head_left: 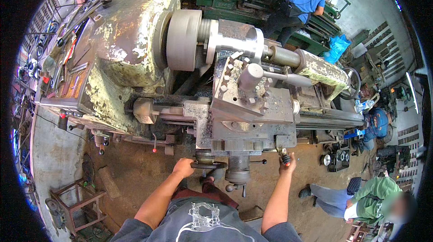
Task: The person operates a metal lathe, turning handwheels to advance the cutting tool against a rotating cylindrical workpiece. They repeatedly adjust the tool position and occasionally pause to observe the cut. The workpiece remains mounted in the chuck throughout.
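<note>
Both hands, left hand [182,167] and right hand [287,163], hide lathe [135,39] controls.

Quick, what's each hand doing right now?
Left hand: closed on the lathe's handwheel.
Right hand: closed around a black-knobbed lever.

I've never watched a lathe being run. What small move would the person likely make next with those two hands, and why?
Probably a slight turn of the handwheel under the left hand. The workpiece sits in the blurred chuck, the tool post stands just beside it, and the right hand already grips a lever.
</note>
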A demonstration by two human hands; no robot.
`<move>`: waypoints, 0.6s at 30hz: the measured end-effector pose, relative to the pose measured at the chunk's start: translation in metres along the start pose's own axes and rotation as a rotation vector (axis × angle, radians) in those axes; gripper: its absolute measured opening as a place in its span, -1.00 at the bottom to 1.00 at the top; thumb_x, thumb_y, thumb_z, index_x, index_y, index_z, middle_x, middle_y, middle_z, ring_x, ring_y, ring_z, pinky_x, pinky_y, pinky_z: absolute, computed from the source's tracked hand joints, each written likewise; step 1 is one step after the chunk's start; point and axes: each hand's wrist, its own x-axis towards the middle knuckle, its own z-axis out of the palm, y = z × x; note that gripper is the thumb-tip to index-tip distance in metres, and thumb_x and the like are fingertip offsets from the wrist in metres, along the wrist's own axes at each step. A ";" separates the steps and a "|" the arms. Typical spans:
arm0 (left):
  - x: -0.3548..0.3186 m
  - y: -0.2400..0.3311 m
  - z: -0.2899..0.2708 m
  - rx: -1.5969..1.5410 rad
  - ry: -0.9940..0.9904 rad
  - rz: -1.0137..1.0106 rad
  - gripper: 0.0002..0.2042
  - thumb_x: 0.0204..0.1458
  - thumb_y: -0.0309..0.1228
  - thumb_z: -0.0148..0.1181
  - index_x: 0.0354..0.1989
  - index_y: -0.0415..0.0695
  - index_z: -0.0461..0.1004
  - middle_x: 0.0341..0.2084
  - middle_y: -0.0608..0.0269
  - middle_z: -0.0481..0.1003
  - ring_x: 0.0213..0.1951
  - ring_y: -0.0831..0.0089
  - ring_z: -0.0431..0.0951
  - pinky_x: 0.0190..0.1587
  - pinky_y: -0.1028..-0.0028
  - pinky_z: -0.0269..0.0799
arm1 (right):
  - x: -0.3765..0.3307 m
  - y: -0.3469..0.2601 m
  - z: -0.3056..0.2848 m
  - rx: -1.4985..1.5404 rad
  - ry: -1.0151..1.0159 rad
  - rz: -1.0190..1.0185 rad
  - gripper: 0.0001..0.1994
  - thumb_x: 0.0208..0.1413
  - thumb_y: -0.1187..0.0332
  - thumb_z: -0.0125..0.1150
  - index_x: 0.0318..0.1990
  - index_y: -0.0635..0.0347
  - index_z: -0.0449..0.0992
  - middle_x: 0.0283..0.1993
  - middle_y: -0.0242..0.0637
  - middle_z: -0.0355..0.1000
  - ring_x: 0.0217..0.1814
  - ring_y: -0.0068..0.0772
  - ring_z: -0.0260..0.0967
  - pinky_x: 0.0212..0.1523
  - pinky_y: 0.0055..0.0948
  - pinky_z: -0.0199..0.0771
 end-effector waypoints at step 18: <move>0.000 0.002 0.004 0.077 0.030 -0.047 -0.65 -0.18 -0.26 0.30 -0.16 -0.07 0.64 -0.14 -0.02 0.59 -0.01 -0.01 0.55 0.13 0.17 0.47 | -0.062 -0.046 0.075 -1.002 0.175 -0.560 -0.68 0.20 0.23 0.27 -0.36 0.41 0.54 -0.49 -0.16 0.54 -0.47 -0.44 0.42 -0.36 -0.32 0.41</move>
